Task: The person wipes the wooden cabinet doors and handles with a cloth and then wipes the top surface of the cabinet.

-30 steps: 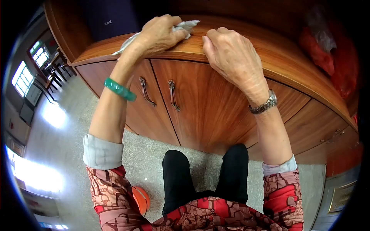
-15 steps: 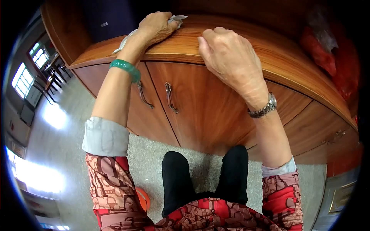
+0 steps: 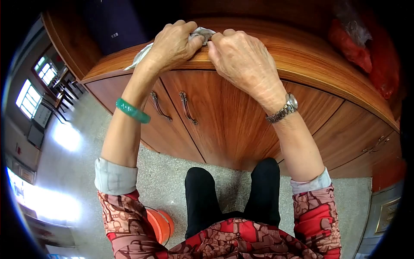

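A pale, crumpled cloth (image 3: pixel 142 55) lies along the front of the wooden cabinet top (image 3: pixel 297 64). My left hand (image 3: pixel 174 45) is closed on it, with folds showing by the thumb and a loose end trailing left past the wrist. Beside it, my right hand (image 3: pixel 246 60) has curled fingers that meet the cloth's right end at the cabinet's front edge. The back of that hand hides most of its grip. A green bangle (image 3: pixel 133 111) circles my left wrist, and a metal watch (image 3: pixel 283 108) my right.
A dark blue box (image 3: pixel 114 26) stands at the back left of the cabinet. Red plastic bags (image 3: pixel 355 52) lie at the right. Cabinet doors with metal handles (image 3: pixel 186 108) face my knees. An orange bucket (image 3: pixel 161 224) is on the floor to my left.
My right hand has moved left to the cloth's end, so both hands are now close together. My left hand is slightly nearer me. More of the bucket shows.
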A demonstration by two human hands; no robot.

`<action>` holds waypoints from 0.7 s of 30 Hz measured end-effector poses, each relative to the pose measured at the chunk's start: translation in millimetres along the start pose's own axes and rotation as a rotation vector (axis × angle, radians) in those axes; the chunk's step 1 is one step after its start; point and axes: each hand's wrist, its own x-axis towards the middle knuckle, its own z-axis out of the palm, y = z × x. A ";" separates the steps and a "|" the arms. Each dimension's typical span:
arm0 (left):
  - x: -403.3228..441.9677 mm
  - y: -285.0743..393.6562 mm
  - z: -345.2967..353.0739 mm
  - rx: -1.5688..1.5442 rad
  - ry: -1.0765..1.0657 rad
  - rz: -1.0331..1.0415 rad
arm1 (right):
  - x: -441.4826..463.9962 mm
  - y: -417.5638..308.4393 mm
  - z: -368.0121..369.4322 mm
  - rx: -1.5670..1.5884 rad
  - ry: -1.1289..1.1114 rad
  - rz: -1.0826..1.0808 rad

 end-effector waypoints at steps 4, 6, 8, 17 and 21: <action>7.1 5.0 -8.7 -0.158 -0.163 -0.123 | -0.5 0.3 0.1 -0.016 -0.003 0.003; 15.2 -1.1 -2.7 -0.132 -0.176 -0.138 | -0.7 0.2 -2.2 -0.018 0.008 0.007; 21.8 -10.8 5.6 -0.094 -0.162 -0.127 | 0.0 -2.1 -3.7 -0.018 0.004 -0.007; 41.4 -20.3 27.6 0.112 -0.254 -0.296 | 1.3 -1.5 -0.9 0.011 -0.014 0.020; 34.1 -14.6 19.2 0.063 -0.263 -0.245 | 1.6 -0.4 -0.2 0.032 -0.007 0.039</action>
